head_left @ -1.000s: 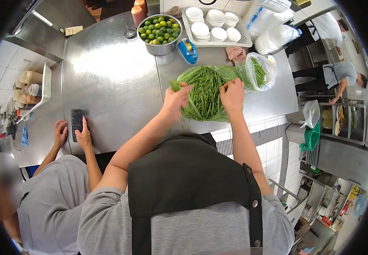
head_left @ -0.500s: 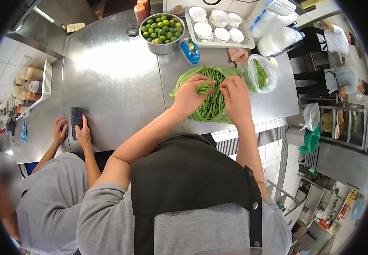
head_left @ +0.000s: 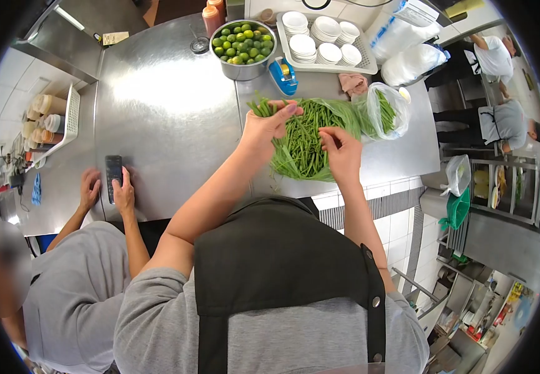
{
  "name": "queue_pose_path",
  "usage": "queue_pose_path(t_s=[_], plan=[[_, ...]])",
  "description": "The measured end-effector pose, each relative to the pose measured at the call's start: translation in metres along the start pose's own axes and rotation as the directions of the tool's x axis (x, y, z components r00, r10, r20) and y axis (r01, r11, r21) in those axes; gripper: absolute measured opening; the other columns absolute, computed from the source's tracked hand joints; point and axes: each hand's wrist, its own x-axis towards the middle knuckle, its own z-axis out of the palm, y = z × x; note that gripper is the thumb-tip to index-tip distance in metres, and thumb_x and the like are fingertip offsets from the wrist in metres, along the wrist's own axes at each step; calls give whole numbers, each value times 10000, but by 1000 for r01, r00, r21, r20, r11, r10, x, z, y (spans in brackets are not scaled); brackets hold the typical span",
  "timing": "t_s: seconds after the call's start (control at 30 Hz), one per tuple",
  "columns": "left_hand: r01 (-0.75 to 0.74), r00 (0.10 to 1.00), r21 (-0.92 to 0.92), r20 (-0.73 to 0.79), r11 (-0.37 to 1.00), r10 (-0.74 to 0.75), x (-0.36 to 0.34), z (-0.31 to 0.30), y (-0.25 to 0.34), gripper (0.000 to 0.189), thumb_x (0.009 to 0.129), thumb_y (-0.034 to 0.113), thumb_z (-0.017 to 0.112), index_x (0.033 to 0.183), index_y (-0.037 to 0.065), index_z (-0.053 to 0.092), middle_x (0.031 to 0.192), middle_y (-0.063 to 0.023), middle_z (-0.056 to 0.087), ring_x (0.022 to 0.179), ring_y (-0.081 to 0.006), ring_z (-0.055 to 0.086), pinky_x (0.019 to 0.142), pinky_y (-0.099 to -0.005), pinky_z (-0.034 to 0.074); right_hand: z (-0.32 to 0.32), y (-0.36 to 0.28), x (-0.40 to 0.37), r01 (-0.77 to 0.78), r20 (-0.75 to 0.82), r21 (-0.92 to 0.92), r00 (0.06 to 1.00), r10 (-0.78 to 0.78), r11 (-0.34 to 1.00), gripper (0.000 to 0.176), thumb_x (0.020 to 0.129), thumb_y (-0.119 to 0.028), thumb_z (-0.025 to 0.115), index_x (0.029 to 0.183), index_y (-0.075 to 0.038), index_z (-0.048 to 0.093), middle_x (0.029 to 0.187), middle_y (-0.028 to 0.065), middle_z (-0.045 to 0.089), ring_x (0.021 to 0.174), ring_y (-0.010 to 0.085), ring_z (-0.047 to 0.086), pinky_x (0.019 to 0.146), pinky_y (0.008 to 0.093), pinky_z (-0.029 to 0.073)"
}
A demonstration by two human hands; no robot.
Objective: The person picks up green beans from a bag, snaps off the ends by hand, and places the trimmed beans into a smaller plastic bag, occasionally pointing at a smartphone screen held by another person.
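Note:
My left hand (head_left: 263,128) is closed around a small bunch of green beans (head_left: 259,107), whose ends stick out to the left. It is raised at the left edge of a green plastic bag (head_left: 346,111). The bag lies spread under a heap of green beans (head_left: 310,146). Over the right side of this heap is my right hand (head_left: 343,153), thumb and fingers pinched together. Whatever lies between those fingertips is too small to make out. Just right of the heap, a clear plastic bag (head_left: 396,128) holds more green beans.
Behind the heap stand a blue tape dispenser (head_left: 283,77), a pot (head_left: 243,71) of limes, a pink cloth (head_left: 353,83) and a white tray (head_left: 362,65) of stacked bowls. At the left, a co-worker's hand (head_left: 122,193) touches a phone (head_left: 114,169) on the steel counter (head_left: 164,149).
My left hand has moved left and turned over, carrying the bunch of beans away from my right hand. My right hand has shifted slightly down and stays pinched.

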Motion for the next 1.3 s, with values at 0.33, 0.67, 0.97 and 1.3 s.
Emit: queue_pose_path(t_s=[0.33,0.67,0.97,1.3], plan=[[-7,999,-30,-39,1000,6,-1,-3,1,263,915,169,779,1078,13,644,1051,-102,692,557,-32,408,507,-203,340,20,-48,-14,317,-33,24,948,-316,948,96,913,-64,718,960,7,674,872,97,667,782,196,644,715,299,506],[76,980,-48,-180,996,-84,1,-37,-15,221,941,214,752,1036,43,651,861,-36,674,553,-48,420,502,-213,345,28,-33,-18,320,339,-21,894,-294,947,141,923,-121,679,894,8,633,817,136,589,769,322,597,706,414,475],[379,925,-232,86,896,-369,-13,-68,-33,398,972,418,700,773,121,522,680,28,501,574,-98,476,530,-235,397,-31,37,31,140,-62,-571,975,-213,809,211,826,-213,794,797,-27,701,1345,168,546,1247,394,470,1023,508,397],[311,936,270,79,911,-343,-22,-29,-29,296,952,200,725,1158,-13,712,888,-59,702,554,-51,425,497,-212,340,-17,41,0,-18,-205,-662,966,-158,750,197,770,-200,826,768,-65,684,1530,150,410,1378,407,372,1072,590,339]])
